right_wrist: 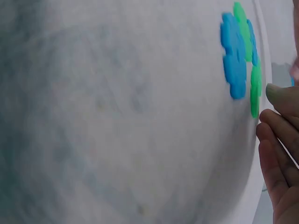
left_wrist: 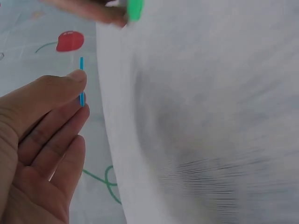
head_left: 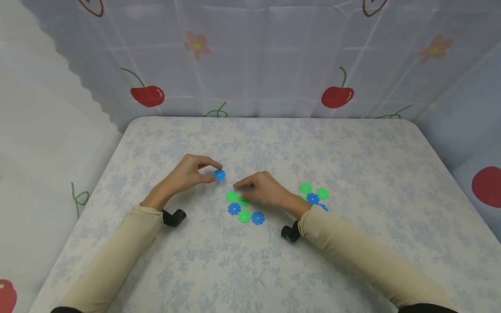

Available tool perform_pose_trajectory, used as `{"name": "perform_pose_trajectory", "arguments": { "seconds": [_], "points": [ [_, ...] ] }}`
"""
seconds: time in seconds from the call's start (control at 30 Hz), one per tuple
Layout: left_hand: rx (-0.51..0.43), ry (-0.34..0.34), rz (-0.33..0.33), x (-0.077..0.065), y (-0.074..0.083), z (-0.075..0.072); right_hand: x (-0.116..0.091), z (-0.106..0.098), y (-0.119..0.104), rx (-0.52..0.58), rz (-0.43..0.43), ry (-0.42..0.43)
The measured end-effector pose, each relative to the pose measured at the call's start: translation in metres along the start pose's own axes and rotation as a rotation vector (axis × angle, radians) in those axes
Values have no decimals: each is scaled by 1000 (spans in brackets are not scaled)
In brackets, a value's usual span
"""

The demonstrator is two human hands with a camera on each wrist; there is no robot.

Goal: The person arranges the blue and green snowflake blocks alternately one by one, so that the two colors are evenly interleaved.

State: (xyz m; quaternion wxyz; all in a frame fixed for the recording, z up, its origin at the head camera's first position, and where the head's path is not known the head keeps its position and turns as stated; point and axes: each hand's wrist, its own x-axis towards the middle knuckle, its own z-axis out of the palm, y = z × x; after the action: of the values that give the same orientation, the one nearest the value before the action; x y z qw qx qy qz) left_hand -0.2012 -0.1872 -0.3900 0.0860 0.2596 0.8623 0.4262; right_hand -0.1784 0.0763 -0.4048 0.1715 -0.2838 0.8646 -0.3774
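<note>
My left hand [head_left: 192, 171] pinches a small blue notched disc [head_left: 219, 174] by its edge, raised over the table; in the left wrist view this disc [left_wrist: 81, 100] shows edge-on between thumb and fingers. To its right, my right hand [head_left: 262, 189] hovers at a cluster of flat discs, its fingers fairly straight and nothing seen between thumb and fingertips. Just under these fingers lie a green disc [head_left: 232, 196] and a second one partly hidden by the hand. Nearer to me are a blue disc [head_left: 234, 208], a green disc [head_left: 244, 216] and another blue disc [head_left: 258, 218].
A second group of green discs [head_left: 305, 188] and blue discs [head_left: 312, 198] lies to the right, partly behind the right forearm. The table [head_left: 219, 269] has a pale floral cover. A cherry-print curtain [head_left: 250, 56] hangs behind its far edge. Both wrists carry black cameras [head_left: 174, 217].
</note>
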Motion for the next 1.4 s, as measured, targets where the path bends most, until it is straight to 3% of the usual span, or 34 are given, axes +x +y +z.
{"name": "perform_pose_trajectory", "arguments": {
  "seconds": [0.13, 0.3, 0.53, 0.7, 0.93, 1.4],
  "points": [
    [-8, 13, 4, 26, 1, -6, 0, 8, -4, 6, 16, 4],
    [-16, -3, 25, 54, -3, -2, -1, 14, -7, -24, -4, 16],
    [-25, -13, 20, 80, -10, 12, -3, 15, -11, -68, -21, 34],
    [-54, -37, 9, 96, -9, 23, -23, 14, -20, -110, 33, 91],
    [-62, -47, -18, 107, -10, 28, -53, 27, -28, -159, 30, 156],
    [-11, -52, -52, 106, -12, 34, -61, 42, -33, -320, -10, 159]
  ]
}}
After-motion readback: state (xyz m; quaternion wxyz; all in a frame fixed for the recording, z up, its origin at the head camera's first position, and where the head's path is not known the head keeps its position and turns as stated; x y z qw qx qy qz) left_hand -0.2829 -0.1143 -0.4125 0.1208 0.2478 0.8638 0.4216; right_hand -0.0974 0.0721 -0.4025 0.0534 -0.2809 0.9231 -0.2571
